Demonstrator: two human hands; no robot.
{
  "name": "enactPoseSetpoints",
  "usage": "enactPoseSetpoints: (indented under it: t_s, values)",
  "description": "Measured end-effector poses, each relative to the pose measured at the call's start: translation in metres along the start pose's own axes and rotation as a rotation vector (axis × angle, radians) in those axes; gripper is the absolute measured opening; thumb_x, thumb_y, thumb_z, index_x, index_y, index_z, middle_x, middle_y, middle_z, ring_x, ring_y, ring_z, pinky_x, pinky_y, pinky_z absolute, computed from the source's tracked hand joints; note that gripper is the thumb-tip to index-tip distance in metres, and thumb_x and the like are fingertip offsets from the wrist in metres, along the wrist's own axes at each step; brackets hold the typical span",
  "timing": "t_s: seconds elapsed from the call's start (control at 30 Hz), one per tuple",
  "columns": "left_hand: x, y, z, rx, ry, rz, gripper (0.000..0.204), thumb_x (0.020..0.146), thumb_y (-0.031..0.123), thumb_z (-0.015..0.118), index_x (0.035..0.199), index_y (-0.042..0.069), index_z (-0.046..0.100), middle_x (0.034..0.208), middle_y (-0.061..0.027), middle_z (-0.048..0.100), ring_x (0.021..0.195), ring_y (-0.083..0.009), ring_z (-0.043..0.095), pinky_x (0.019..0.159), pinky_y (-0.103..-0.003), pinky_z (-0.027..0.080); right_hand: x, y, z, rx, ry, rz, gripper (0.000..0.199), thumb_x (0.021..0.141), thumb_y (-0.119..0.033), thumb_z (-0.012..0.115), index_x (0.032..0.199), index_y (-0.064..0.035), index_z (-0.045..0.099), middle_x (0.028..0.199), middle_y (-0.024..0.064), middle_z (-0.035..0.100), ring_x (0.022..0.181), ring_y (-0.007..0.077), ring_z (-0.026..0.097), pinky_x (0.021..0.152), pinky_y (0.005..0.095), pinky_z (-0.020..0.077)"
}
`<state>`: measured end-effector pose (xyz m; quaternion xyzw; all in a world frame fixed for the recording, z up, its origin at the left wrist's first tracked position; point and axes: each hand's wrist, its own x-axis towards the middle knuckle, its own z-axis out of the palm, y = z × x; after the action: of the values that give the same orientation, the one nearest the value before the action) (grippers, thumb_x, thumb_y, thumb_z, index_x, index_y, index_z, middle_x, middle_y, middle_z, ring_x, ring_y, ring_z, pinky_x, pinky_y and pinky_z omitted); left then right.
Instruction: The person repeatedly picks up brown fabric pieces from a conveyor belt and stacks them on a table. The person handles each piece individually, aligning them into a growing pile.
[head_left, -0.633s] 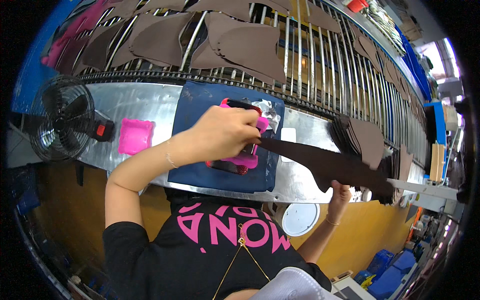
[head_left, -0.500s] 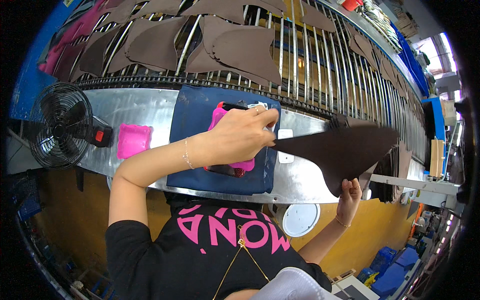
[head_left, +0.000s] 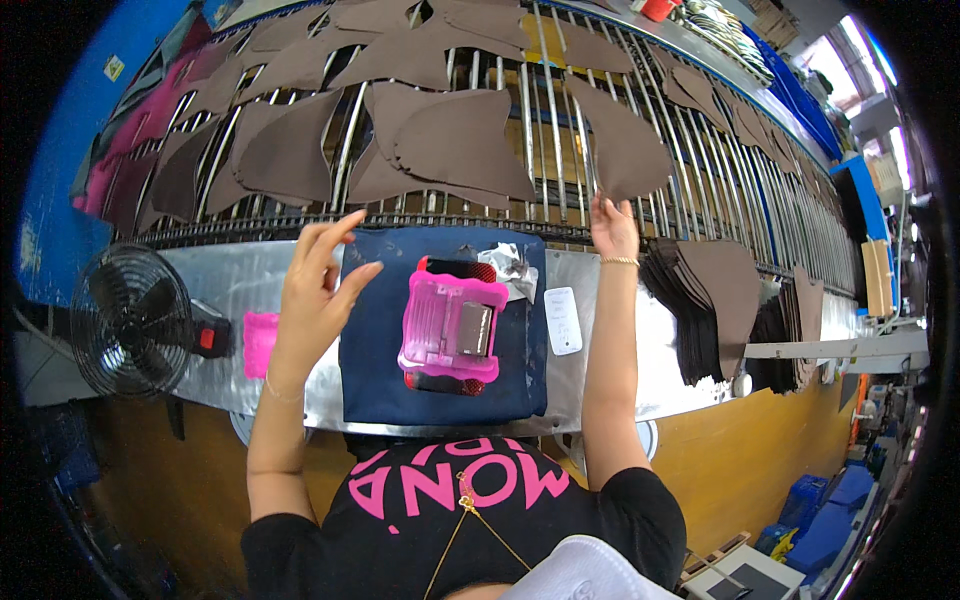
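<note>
Hands apart at the bench (head_left: 250,290): the right hand (head_left: 612,228) pinches a brown cut piece (head_left: 622,150) onto the metal rack (head_left: 700,190) while the left hand (head_left: 318,290) hovers open and empty, so a loose placement could let it slide between the bars.

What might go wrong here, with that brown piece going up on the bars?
1. The right hand holds the brown cut piece only by its lower edge on the metal rod rack; it may slip between the rods.
2. Neighbouring brown pieces overlap, so it could land on one.
3. The open left hand hovers beside the pink roller device and might knock it.
</note>
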<state>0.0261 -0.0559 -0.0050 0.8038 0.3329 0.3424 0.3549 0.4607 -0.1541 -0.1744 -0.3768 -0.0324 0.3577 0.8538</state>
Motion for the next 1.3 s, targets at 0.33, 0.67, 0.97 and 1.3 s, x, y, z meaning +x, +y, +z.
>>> enactPoseSetpoints:
  t_s: [0.33, 0.67, 0.97, 1.3]
  values:
    - [-0.010, -0.015, -0.008, -0.037, 0.059, -0.111, 0.055, 0.080, 0.008, 0.073, 0.131, 0.010, 0.054, 0.100, -0.0025, 0.054, 0.061, -0.0068, 0.036, 0.055, -0.021, 0.034, -0.058, -0.025, 0.026, -0.307, 0.078, -0.092, 0.025, 0.092, -0.024, 0.064, 0.102, -0.0076, 0.048, 0.076, 0.0090, 0.066, 0.061, 0.0144, 0.064, 0.052, 0.0268, 0.0521]
    - [-0.004, -0.040, 0.012, -0.244, 0.041, -0.128, 0.034, 0.100, 0.016, 0.048, 0.132, 0.004, 0.051, 0.069, 0.0045, 0.043, 0.058, -0.0016, 0.033, 0.050, -0.019, 0.026, -0.191, -0.219, -0.140, -1.842, 1.297, -0.437, 0.050, 0.081, -0.045, 0.068, 0.115, -0.0092, 0.065, 0.114, 0.0183, 0.061, 0.112, 0.0322, 0.054, 0.093, 0.0458, 0.0445]
    - [-0.011, -0.036, 0.013, -0.321, 0.027, -0.099, 0.040, 0.100, 0.026, 0.049, 0.133, 0.004, 0.048, 0.070, 0.0035, 0.047, 0.058, -0.0014, 0.034, 0.051, -0.018, 0.025, -0.177, -0.215, -0.135, -1.973, 1.284, -0.242, 0.037, 0.081, -0.036, 0.070, 0.109, -0.0124, 0.069, 0.118, 0.0146, 0.059, 0.110, 0.0357, 0.055, 0.092, 0.0462, 0.0459]
    - [-0.023, -0.051, 0.003, -0.281, 0.049, -0.125, 0.037, 0.098, 0.022, 0.053, 0.132, 0.007, 0.051, 0.076, 0.0038, 0.051, 0.060, -0.0016, 0.035, 0.052, -0.017, 0.027, -0.171, -0.239, -0.175, -1.937, 1.154, -0.253, 0.052, 0.072, -0.049, 0.074, 0.085, 0.0019, 0.072, 0.091, 0.0246, 0.067, 0.087, 0.0388, 0.064, 0.082, 0.0449, 0.0493]
